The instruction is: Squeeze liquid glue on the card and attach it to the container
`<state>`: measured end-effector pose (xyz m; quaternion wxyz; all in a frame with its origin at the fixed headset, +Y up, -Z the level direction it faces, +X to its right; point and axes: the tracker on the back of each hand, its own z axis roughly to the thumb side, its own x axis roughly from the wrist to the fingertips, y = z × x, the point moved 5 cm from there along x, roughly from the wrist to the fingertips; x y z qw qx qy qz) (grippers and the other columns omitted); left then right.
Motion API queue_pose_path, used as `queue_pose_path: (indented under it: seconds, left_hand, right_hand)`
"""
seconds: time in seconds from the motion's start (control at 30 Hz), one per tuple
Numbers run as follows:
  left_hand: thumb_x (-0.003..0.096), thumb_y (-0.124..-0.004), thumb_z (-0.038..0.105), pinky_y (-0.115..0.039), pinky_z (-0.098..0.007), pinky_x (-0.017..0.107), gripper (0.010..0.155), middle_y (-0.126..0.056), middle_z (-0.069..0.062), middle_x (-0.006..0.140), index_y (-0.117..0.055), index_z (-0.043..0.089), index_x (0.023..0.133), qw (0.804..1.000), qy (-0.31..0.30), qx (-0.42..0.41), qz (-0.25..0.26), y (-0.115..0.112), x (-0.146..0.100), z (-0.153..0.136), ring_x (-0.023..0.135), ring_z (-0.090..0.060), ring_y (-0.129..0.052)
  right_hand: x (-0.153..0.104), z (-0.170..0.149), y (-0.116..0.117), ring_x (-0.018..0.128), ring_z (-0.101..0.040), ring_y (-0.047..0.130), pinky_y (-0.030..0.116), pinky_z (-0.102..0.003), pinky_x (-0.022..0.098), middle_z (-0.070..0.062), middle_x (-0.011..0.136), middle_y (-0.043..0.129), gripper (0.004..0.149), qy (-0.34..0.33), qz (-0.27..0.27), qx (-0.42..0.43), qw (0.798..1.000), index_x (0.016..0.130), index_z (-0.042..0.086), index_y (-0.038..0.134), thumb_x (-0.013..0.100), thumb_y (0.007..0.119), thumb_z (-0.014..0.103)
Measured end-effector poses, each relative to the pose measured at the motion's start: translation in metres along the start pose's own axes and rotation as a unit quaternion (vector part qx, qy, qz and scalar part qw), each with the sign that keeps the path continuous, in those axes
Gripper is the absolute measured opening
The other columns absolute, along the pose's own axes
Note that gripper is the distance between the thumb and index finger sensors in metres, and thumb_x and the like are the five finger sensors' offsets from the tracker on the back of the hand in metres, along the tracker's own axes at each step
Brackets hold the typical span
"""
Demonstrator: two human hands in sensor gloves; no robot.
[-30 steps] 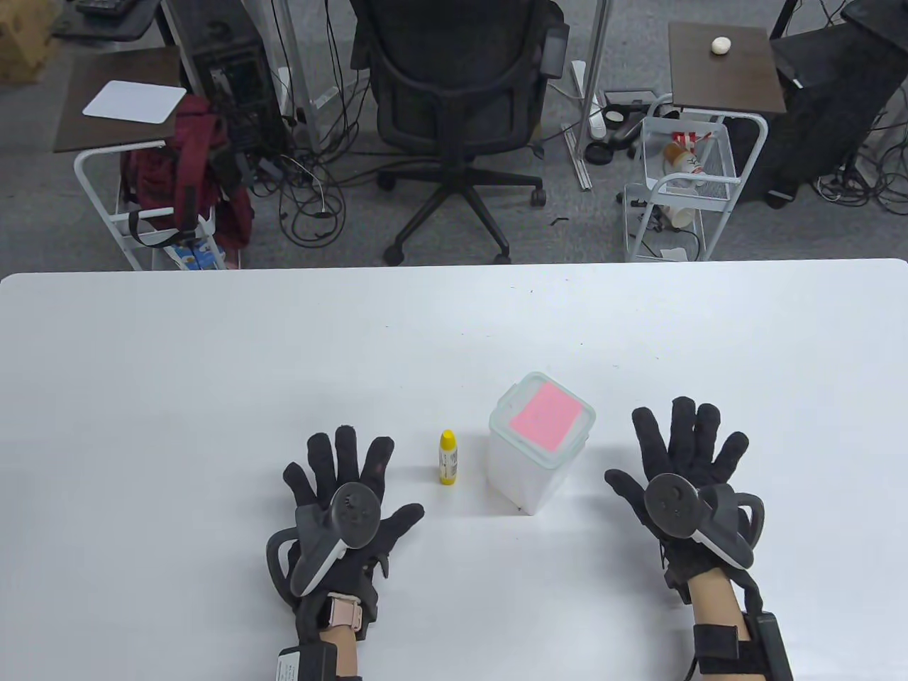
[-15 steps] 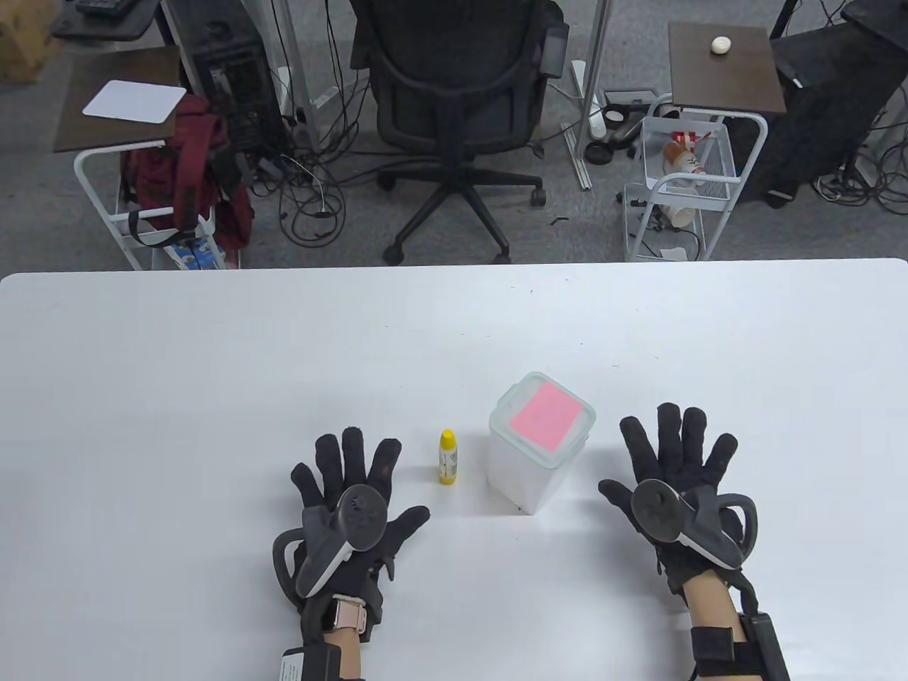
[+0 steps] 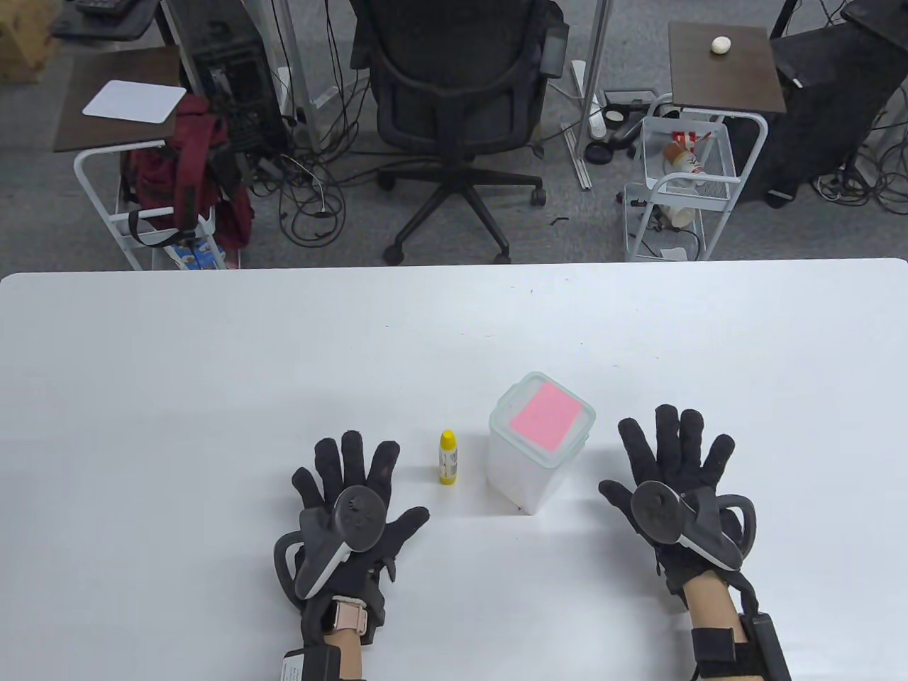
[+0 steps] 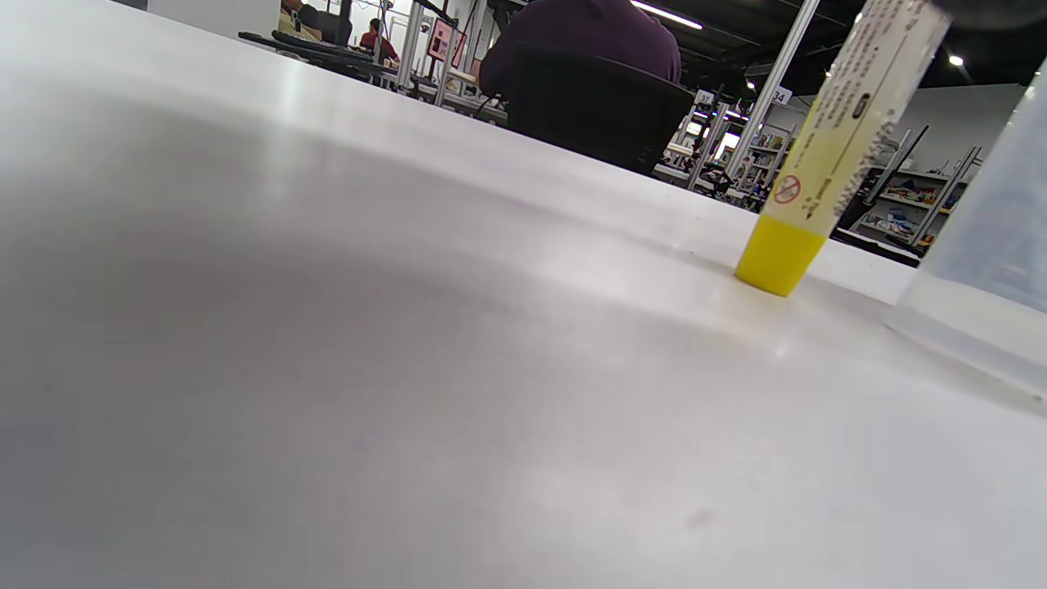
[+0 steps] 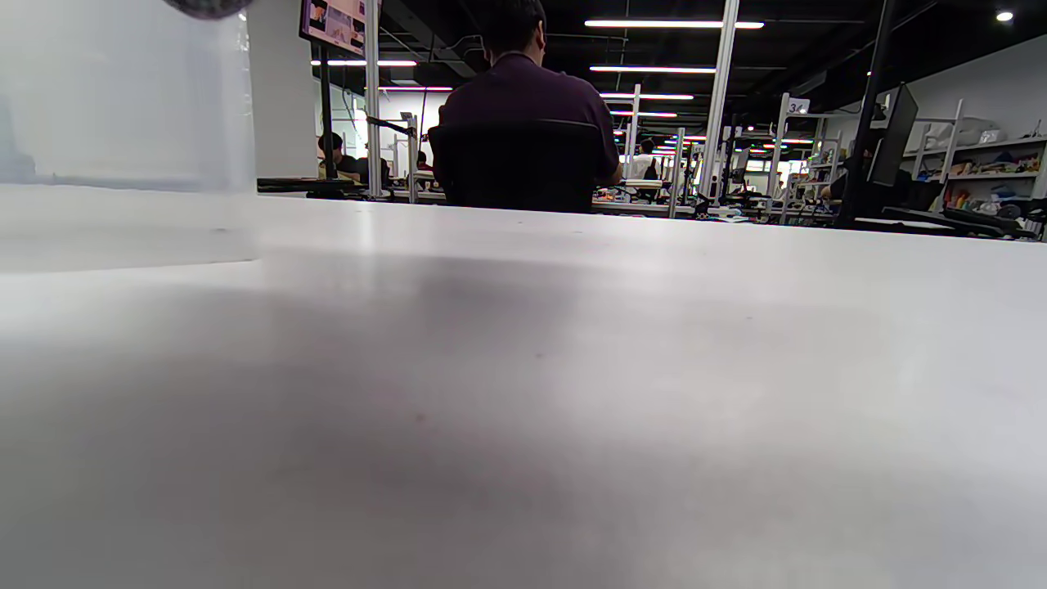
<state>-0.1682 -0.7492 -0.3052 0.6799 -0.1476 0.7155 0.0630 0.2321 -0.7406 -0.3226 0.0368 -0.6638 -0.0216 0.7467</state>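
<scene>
Both hands flat, fingers spread, holding nothing: left hand (image 3: 352, 496), right hand (image 3: 674, 475), near the table's (image 3: 177, 397) front edge. Glue bottle (image 3: 447, 457) upright between left hand and container (image 3: 532, 461); pink card (image 3: 545, 416) on its lid. Wide bare tabletop beyond. Wrist views crop bottle top, container blurred.

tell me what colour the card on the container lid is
Pink card, clearest in the table view.

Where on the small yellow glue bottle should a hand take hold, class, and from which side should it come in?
Grip the glue bottle round its labelled middle, thumb and fingers on opposite sides. It stands upright and slim, so a pinch near its top would probably tip it. Come from the left with the left hand; the container crowds its right side, while the table on its left is bare.
</scene>
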Motion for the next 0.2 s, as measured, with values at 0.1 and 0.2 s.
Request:
queue_pose_path:
  seconds: [0.1, 0.2]
  left_hand:
    - [0.0323, -0.061, 0.084, 0.010, -0.044, 0.075, 0.094, 0.013, 0.021, 0.117, -0.007, 0.059, 0.105, 1.000, -0.002, -0.004, -0.003, -0.0013, 0.0000, 0.0005, 0.107, -0.010, 0.022]
    - [0.0323, -0.061, 0.083, 0.010, -0.044, 0.075, 0.094, 0.013, 0.021, 0.117, -0.008, 0.059, 0.105, 1.000, -0.004, -0.007, -0.008, -0.0022, 0.0006, 0.0012, 0.107, -0.010, 0.021]
  right_hand:
    - [-0.0003, 0.0003, 0.0004, 0.110, -0.054, -0.004, -0.005, -0.074, 0.067, -0.024, 0.119, -0.007, 0.083, 0.000, 0.003, -0.001, 1.000, 0.118, 0.026, 0.006, 0.058, 0.046, 0.067]
    - [-0.0005, 0.0006, 0.0007, 0.110, -0.054, -0.004, -0.005, -0.074, 0.067, -0.024, 0.119, -0.007, 0.083, 0.000, 0.005, 0.001, 1.000, 0.118, 0.026, 0.006, 0.058, 0.046, 0.067]
